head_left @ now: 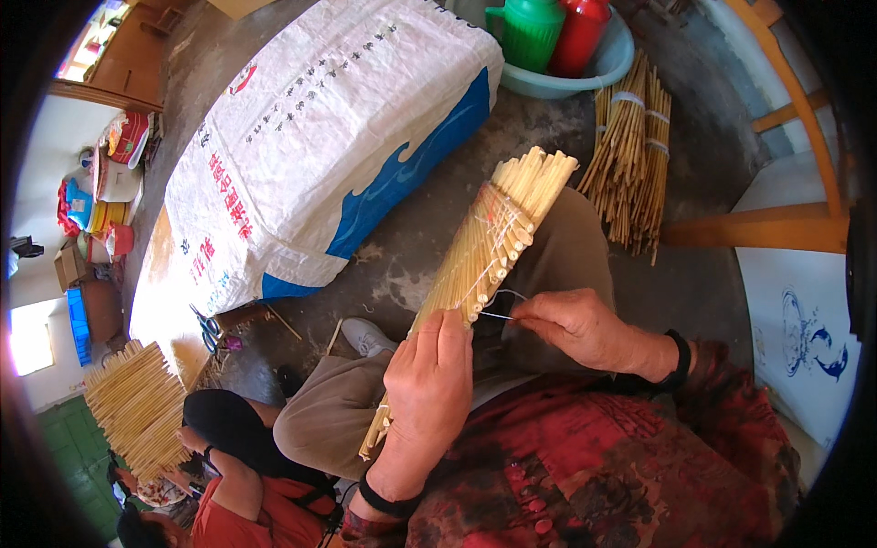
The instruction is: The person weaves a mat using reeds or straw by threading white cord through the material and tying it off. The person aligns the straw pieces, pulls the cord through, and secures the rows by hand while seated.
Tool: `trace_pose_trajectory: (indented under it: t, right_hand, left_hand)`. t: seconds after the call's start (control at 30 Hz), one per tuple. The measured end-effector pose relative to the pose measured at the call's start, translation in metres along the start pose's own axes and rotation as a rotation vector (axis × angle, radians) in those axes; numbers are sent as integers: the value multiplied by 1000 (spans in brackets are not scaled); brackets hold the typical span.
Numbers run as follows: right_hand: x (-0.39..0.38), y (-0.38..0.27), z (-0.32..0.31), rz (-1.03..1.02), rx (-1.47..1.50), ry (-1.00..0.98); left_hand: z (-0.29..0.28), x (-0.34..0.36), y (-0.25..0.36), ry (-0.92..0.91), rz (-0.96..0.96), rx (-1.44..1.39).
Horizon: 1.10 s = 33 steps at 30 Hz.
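Where sack (311, 137) lies, grey concrete floor (402, 256)

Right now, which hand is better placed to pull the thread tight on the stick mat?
Right. The right hand already pinches the thin thread beside the stick mat, with free room to draw outward. The left hand is wrapped around the mat, steadying it on the lap, so it likely should keep its grip.

Head camera looks steeply down, close over the lap (512, 301)
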State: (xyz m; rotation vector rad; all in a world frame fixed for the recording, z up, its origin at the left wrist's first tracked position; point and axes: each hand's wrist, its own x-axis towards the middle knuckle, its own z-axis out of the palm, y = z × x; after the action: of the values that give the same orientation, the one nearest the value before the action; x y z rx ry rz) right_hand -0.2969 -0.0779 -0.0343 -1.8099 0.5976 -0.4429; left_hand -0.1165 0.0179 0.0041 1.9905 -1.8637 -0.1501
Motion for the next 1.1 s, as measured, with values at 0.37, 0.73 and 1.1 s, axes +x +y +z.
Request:
trace_pose_trajectory:
  t: [0.37,0.73,1.1]
  right_hand:
    - [0,-4,8,-49,-41,12]
    - [1,-11,4,-28,-80,-32]
    - [18,-2,8,-114,-63,35]
  left_hand:
    - [-6,-4,-3,-61,9,1]
    - [-4,-6,-6,-77,68,28]
    - [-3,-2,-3,-109,99,49]
